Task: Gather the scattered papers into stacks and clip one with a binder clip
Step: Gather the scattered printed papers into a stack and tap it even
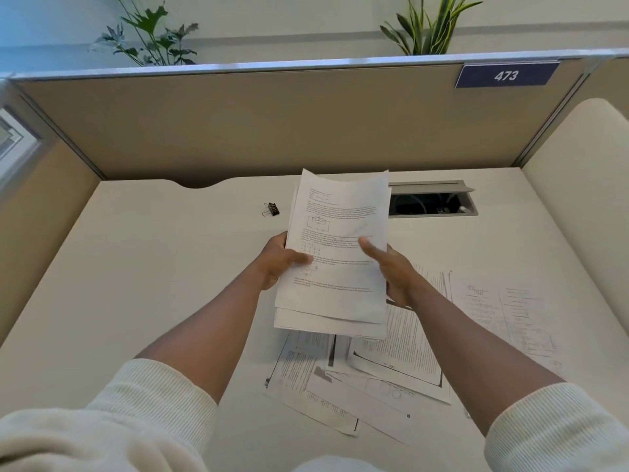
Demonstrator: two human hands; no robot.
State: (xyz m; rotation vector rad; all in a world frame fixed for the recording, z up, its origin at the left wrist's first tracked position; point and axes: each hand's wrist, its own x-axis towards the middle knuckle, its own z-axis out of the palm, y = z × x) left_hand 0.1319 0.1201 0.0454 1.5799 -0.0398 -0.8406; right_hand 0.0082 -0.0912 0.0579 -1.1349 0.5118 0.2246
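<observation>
Hands (pixel 279 260) (pixel 394 270) hold paper stack (pixel 340 212) lengthwise, pointing away.

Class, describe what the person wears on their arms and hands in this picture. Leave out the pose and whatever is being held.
Both arms wear cream-white, finely ribbed knit sleeves, pushed up so the forearms are bare. The left sleeve bunches loosely near the elbow; the right sleeve ends in a neat ribbed edge. The left hand and right hand are bare: no gloves, rings, watch or bracelets are visible.
</observation>
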